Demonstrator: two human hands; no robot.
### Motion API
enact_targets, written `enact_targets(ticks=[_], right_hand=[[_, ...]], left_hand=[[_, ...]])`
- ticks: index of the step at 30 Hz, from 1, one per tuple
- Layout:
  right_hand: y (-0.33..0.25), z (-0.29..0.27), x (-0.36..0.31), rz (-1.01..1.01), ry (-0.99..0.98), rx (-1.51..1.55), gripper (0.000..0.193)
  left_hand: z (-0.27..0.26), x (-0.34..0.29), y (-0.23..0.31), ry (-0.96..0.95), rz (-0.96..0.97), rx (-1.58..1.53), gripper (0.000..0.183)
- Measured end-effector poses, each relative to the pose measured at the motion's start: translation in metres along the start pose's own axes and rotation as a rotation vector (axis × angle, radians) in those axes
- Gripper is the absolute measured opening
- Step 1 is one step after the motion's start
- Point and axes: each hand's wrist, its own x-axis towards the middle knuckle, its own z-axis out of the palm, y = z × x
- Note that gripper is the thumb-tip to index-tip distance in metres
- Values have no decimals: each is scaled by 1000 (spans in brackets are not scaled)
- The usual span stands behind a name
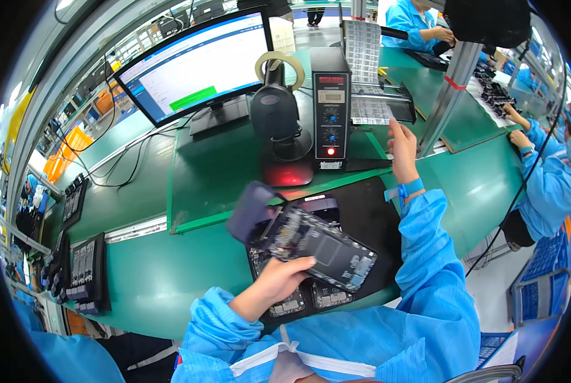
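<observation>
Head view: the left hand [274, 281] is clamped under an open phone [317, 242], holding it tilted above the mat [371, 217]. The right hand [403, 150] reaches ahead, fingers pinching at the label strip [371, 110]. Likely fetching a label; placing it calls for steady alignment.

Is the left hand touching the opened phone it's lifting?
Touching. The head view shows the left hand under the opened phone, its fingers pressed against the near edge.

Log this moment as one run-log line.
left hand: holds opened phone | right hand: reaching at label dispenser | black mat: more phones
</observation>
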Motion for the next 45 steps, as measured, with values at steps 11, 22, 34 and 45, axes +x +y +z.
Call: enact_targets(ticks=[11,22,34,45], right_hand=[[12,105,-95,145,-509,17,17],[-37,94,-99,-71,-342,537,30],[-90,63,-164,-551,-1000,207,36],[-94,60,-190,-606,-984,228,45]], left_hand=[[-33,-39,48,176,257,-143,33],[-35,62,103,411,541,-120,18],[27,-4,60,263,731,1171,36],[27,-6,50,123,551,973,52]])
